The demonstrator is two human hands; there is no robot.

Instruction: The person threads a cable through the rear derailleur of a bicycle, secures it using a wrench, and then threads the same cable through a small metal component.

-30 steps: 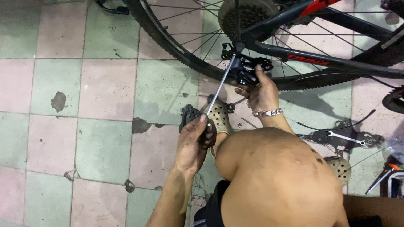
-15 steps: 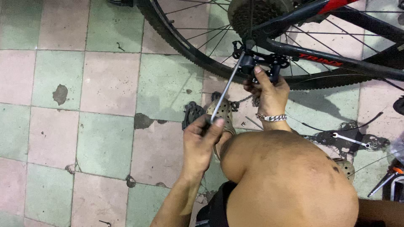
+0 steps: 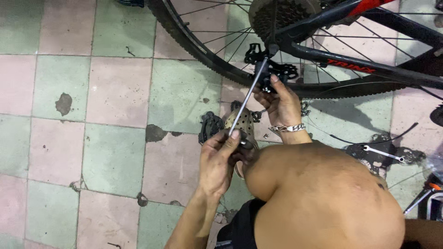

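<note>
Both hands busy | left hand (image 3: 220,161) clamped on screwdriver (image 3: 247,99) handle | right hand (image 3: 279,102) gripping derailleur (image 3: 272,73)

A silver chain bracelet (image 3: 287,127) circles one wrist; dark shorts (image 3: 240,226).

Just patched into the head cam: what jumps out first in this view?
The left hand grips the handle of a long screwdriver whose shaft slants up to the black rear derailleur, which the right hand steadies below the sprocket cluster. The bicycle's rear wheel fills the top. A spanner lies on the tiled floor at right.
</note>
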